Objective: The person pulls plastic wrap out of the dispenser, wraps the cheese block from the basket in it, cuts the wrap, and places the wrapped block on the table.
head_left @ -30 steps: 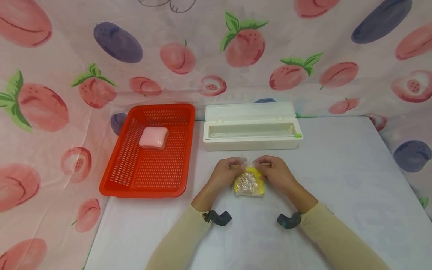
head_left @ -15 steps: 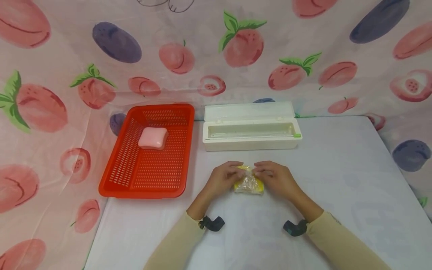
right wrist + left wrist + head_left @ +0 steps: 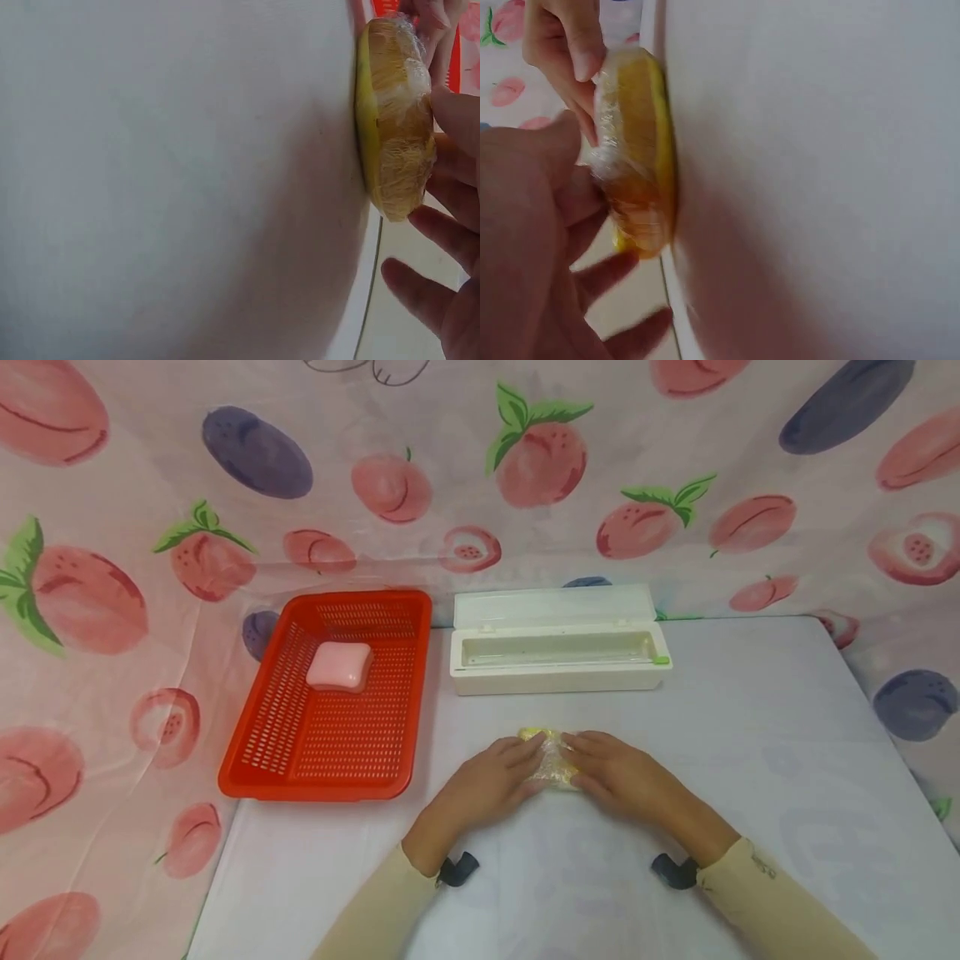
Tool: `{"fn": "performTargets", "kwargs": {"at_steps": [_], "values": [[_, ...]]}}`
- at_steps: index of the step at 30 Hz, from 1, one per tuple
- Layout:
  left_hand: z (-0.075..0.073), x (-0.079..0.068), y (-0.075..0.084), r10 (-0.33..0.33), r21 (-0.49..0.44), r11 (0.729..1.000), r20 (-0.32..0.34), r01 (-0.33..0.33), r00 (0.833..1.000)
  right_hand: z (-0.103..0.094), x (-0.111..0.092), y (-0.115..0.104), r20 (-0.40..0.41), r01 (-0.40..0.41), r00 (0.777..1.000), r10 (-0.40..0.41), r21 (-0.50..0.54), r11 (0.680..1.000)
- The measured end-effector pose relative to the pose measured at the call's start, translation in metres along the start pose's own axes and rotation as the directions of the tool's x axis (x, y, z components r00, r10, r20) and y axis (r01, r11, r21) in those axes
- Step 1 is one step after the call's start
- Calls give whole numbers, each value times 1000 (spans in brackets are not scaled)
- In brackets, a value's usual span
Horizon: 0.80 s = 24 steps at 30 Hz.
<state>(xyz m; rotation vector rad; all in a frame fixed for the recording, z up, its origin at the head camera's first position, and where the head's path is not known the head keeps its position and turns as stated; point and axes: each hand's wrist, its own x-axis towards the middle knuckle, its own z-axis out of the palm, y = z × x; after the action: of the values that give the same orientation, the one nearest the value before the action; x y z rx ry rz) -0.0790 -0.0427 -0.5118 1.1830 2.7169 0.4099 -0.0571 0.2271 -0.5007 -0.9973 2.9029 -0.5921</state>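
Note:
A small, flattish yellow thing (image 3: 552, 764) wrapped in see-through cling film lies on the white table in front of me. In the left wrist view the wrapped yellow thing (image 3: 641, 142) shows an amber-brown side under crinkled film and a yellow lower edge. My left hand (image 3: 487, 781) touches its left side with fairly straight fingers. On the opposite side my right hand (image 3: 630, 777) rests its fingertips against the film, fingers spread and fairly straight. The fingers cover part of the packet in the head view.
Behind the hands stands a long white cling film dispenser (image 3: 558, 681), its lid raised, with a green slider (image 3: 661, 661) at the right end. To the left, a red plastic basket (image 3: 405, 727) holds a pink soap box (image 3: 340, 666). A fruit-patterned cloth (image 3: 465, 468) hangs behind.
Both hands have gone from pinching the film at the packet's far edge to lying flatter along its sides, wrists drawn back and outward. The loose film at the top is folded down.

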Motion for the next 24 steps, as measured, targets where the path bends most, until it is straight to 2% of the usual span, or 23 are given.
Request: {"fn": "performTargets", "kwargs": {"at_steps": [2, 4, 8, 12, 19, 24], "values": [[-3, -3, 5, -12, 81, 997, 4, 11, 1000, -1, -2, -1, -9, 40, 999, -40, -76, 996], [-6, -5, 11, -12, 110, 994, 3, 12, 1000, 0, -3, -3, -33, 64, 997, -69, -117, 991], [-11, -9, 16, 10, 91, 996, 24, -12, 1000, 1, -5, -5, -47, 108, 993, -113, -101, 989], [-12, -10, 19, -6, 106, 994, 80, -3, 997, 0, -5, -4, 7, 138, 990, -138, -71, 988], [-13, -9, 22, -43, 146, 989, 151, 21, 988, -3, -4, -3, 100, 97, 991, -87, -103, 990], [-15, -5, 22, -49, 173, 985, 164, 20, 985, -4, -1, -4, 143, 82, 988, -65, -115, 990]]}}
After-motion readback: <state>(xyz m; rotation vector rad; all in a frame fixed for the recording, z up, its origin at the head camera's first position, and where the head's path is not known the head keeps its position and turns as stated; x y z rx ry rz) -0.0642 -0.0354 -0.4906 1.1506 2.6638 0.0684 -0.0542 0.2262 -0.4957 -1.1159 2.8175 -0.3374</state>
